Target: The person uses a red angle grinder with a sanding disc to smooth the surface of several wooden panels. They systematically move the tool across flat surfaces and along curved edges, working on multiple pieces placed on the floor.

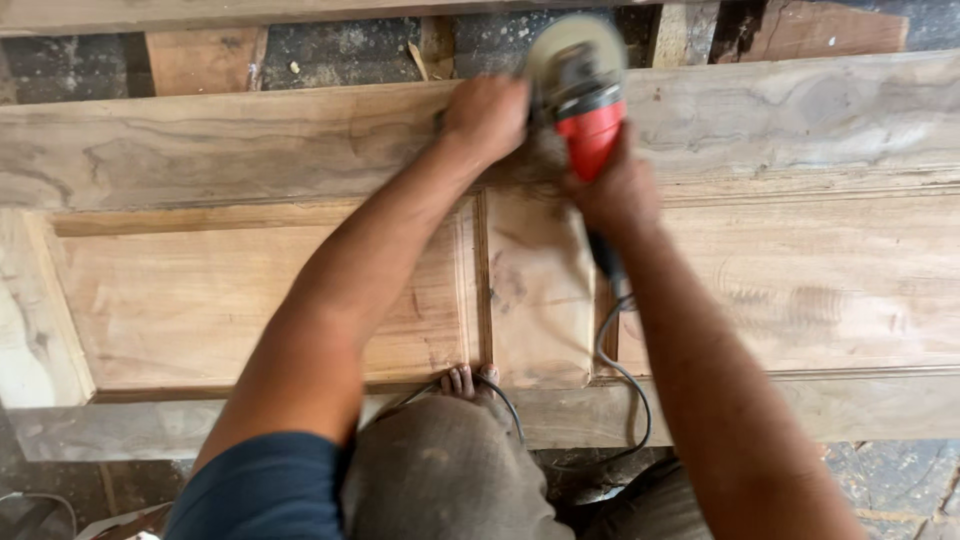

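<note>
Soft daylight, motion-blurred hands and grinder

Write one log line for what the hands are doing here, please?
left hand: gripping grinder's side | right hand: holding red angle grinder | disc on wooden door | cord trailing back

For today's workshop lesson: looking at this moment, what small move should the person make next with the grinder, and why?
Probably ease the red angle grinder sideways along the door's top rail. Both the left hand and right hand grip it, with its disc at the rail's far edge and dust around it.
</note>
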